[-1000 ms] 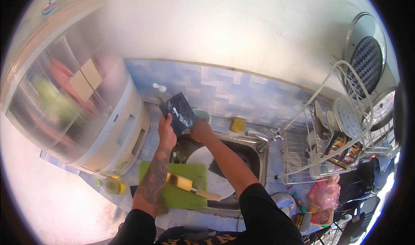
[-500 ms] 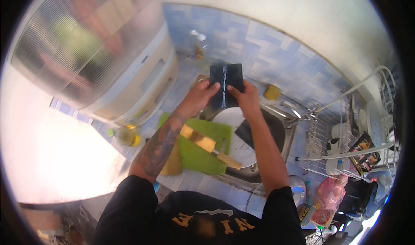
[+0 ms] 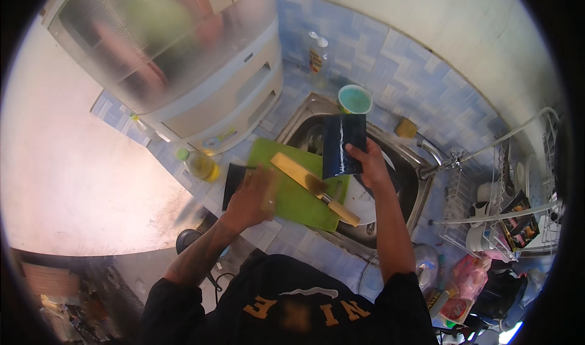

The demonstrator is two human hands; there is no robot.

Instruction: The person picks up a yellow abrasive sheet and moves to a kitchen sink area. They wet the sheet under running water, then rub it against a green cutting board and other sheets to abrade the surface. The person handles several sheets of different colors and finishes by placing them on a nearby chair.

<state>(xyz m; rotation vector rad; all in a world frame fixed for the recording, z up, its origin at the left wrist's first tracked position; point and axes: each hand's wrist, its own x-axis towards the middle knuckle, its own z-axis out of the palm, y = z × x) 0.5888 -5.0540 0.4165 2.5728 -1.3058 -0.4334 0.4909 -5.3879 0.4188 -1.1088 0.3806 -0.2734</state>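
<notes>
My right hand (image 3: 373,167) grips a dark, flat rectangular sheet (image 3: 334,153) with a crinkled white streak along it, thumb on its face, above the sink. My left hand (image 3: 248,200) is smeared by motion at the near left edge of a green cutting board (image 3: 283,204); whether its fingers hold anything cannot be made out. Beside it lies another dark flat piece (image 3: 233,182), partly covered by the hand. A broad-bladed knife (image 3: 298,173) with a wooden handle lies across the board. Behind the held sheet, a white plate (image 3: 364,210) sits in the sink, partly hidden.
The metal sink (image 3: 420,190) has a faucet (image 3: 434,153) at its right. A teal bowl (image 3: 355,99) and yellow sponge (image 3: 406,127) stand behind. Bottles (image 3: 200,165) and a drawer cabinet (image 3: 213,110) are left; a wire dish rack (image 3: 463,208) is right.
My left hand has let go of the dark sheet and moved down and left to the cutting board's edge. The right hand keeps the sheet. The view has shifted, and the bowl now shows.
</notes>
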